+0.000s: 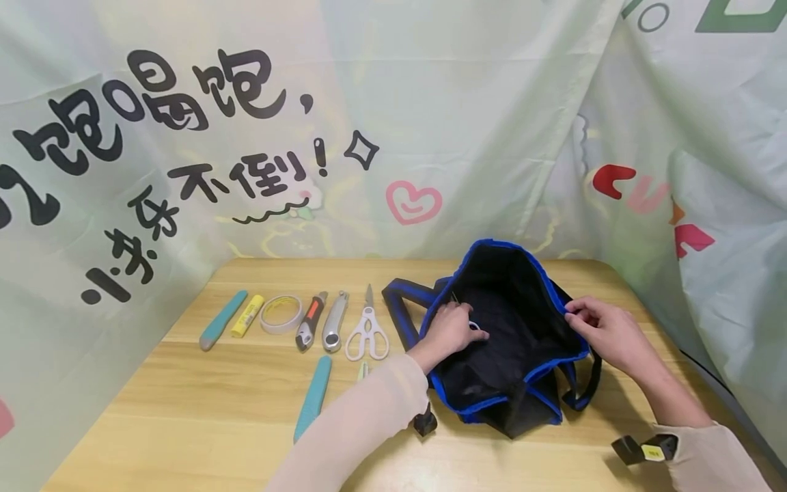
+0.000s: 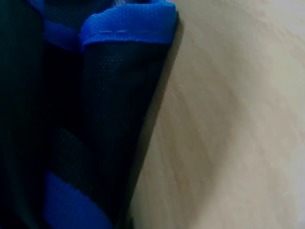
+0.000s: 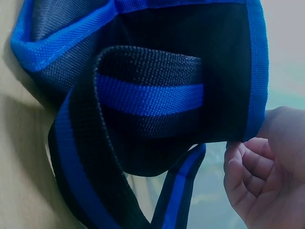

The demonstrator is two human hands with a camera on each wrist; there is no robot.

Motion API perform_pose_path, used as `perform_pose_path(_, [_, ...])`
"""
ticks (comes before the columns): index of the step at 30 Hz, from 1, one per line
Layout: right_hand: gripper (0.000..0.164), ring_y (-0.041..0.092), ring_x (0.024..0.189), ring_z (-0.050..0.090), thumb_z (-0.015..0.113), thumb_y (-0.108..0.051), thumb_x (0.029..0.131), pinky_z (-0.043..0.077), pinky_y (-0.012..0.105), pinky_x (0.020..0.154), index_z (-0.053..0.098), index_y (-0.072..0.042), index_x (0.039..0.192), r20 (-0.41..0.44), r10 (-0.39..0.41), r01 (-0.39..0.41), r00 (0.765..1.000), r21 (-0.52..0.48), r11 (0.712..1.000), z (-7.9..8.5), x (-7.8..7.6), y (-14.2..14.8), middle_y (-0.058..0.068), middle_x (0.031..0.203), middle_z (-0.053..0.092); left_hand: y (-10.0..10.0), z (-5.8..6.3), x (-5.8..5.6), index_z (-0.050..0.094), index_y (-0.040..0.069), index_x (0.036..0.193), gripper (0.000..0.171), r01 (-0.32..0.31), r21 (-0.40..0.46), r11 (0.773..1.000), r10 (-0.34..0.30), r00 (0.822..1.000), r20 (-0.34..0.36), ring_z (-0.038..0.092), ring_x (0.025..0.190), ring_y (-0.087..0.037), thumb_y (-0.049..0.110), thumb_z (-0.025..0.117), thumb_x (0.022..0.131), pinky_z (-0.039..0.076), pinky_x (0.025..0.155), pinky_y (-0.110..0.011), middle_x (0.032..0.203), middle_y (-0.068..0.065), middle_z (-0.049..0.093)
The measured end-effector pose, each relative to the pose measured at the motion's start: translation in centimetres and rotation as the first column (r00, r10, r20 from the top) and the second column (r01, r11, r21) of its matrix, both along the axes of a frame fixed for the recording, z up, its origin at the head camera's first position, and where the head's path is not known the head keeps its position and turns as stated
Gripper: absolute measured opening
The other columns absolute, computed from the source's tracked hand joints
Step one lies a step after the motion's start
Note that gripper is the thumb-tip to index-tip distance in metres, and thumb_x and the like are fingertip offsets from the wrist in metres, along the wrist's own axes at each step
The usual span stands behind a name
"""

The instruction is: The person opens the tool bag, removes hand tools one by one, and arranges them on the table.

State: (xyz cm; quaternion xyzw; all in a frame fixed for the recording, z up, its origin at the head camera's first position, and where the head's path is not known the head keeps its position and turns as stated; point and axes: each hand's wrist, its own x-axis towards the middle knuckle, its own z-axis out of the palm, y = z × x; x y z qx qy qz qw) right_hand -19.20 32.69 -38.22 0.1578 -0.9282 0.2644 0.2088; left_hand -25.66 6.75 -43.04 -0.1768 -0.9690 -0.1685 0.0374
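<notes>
A black fabric bag (image 1: 498, 369) with blue edging lies with its wide mouth facing up and toward me. My left hand (image 1: 451, 328) reaches into the mouth from the left. It pinches what looks like a pair of scissors (image 1: 474, 326); a white loop by the thumb and a thin dark tip show, the rest hidden by the hand. My right hand (image 1: 609, 331) pinches the bag's right rim between thumb and fingers. In the right wrist view these fingers (image 3: 233, 162) meet the corner of the blue edging (image 3: 257, 95). The left wrist view shows only the bag's side (image 2: 119, 105) and wood.
Left of the bag on the wooden table (image 1: 203, 410) are a teal tool (image 1: 224, 320), yellow glue stick (image 1: 248, 316), tape roll (image 1: 281, 314), two utility knives (image 1: 311, 321) and white-handled scissors (image 1: 367, 333). Nearer lies another teal tool (image 1: 313, 396). Bag straps (image 1: 402, 311) stick out sideways.
</notes>
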Motion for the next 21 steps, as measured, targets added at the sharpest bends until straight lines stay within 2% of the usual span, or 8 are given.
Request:
perform_pose_path(4, [0.007, 0.0, 0.061, 0.048, 0.066, -0.007, 0.092, 0.039, 0.023, 0.055, 0.067, -0.003, 0.098, 0.004, 0.001, -0.001, 1.0, 0.003, 1.0, -0.1, 0.0, -0.1, -0.006, 0.074, 0.06, -0.1, -0.4, 0.1, 0.075, 0.016, 0.104, 0.037, 0.069, -0.06, 0.996, -0.074, 0.993, -0.095, 0.059, 0.106, -0.015, 0.049, 0.071, 0.086, 0.042, 0.097, -0.025, 0.103, 0.004, 0.069])
perform_pose_path(7, [0.007, 0.0, 0.061, 0.047, 0.067, -0.007, 0.092, 0.039, 0.023, 0.055, 0.067, -0.003, 0.098, 0.003, 0.002, -0.002, 1.0, 0.001, 1.0, -0.1, 0.0, -0.1, -0.006, 0.073, 0.059, -0.2, -0.6, 0.2, 0.075, 0.019, 0.098, 0.031, 0.099, -0.071, 0.993, -0.107, 0.987, -0.123, 0.059, 0.103, -0.013, 0.047, 0.07, 0.088, 0.043, 0.094, -0.025, 0.099, 0.006, 0.069])
perform_pose_path(12, [0.007, 0.0, 0.062, 0.048, 0.067, -0.007, 0.092, 0.039, 0.023, 0.055, 0.067, -0.003, 0.098, 0.002, -0.001, 0.001, 1.0, -0.003, 1.0, -0.2, 0.0, -0.1, -0.006, 0.074, 0.059, -0.1, -0.9, 0.3, 0.068, 0.021, 0.083, 0.025, 0.103, -0.048, 0.993, -0.109, 0.984, -0.141, 0.058, 0.095, -0.013, 0.046, 0.07, 0.088, 0.047, 0.082, -0.024, 0.093, 0.005, 0.064])
perform_pose_path(14, [0.007, 0.0, 0.062, 0.047, 0.067, -0.007, 0.092, 0.039, 0.023, 0.055, 0.067, -0.004, 0.098, -0.001, -0.004, 0.004, 1.0, -0.003, 1.0, -0.2, -0.1, -0.1, -0.006, 0.074, 0.059, 0.0, -1.1, 0.3, 0.064, 0.02, 0.085, 0.025, 0.079, -0.012, 0.997, -0.08, 0.988, -0.13, 0.059, 0.092, -0.014, 0.044, 0.072, 0.087, 0.048, 0.078, -0.024, 0.096, 0.002, 0.061])
perform_pose_path(18, [0.008, 0.0, 0.061, 0.047, 0.067, -0.007, 0.091, 0.038, 0.023, 0.055, 0.067, -0.003, 0.098, -0.008, -0.006, 0.006, 1.0, -0.001, 1.0, -0.2, -0.1, -0.1, -0.006, 0.073, 0.059, 0.4, -1.2, 0.4, 0.058, 0.017, 0.105, 0.037, 0.011, 0.075, 0.997, -0.004, 0.996, -0.093, 0.061, 0.087, -0.019, 0.039, 0.078, 0.083, 0.05, 0.075, -0.026, 0.104, -0.004, 0.059])
perform_pose_path(21, [0.008, 0.0, 0.062, 0.047, 0.067, -0.007, 0.091, 0.039, 0.023, 0.055, 0.067, -0.003, 0.098, -0.001, -0.011, 0.011, 1.0, 0.001, 1.0, -0.3, -0.1, -0.1, -0.006, 0.074, 0.06, 0.7, -1.4, 0.4, 0.056, 0.014, 0.114, 0.046, -0.024, 0.113, 0.993, 0.032, 0.997, -0.064, 0.061, 0.082, -0.019, 0.036, 0.08, 0.081, 0.05, 0.072, -0.026, 0.099, -0.004, 0.059])
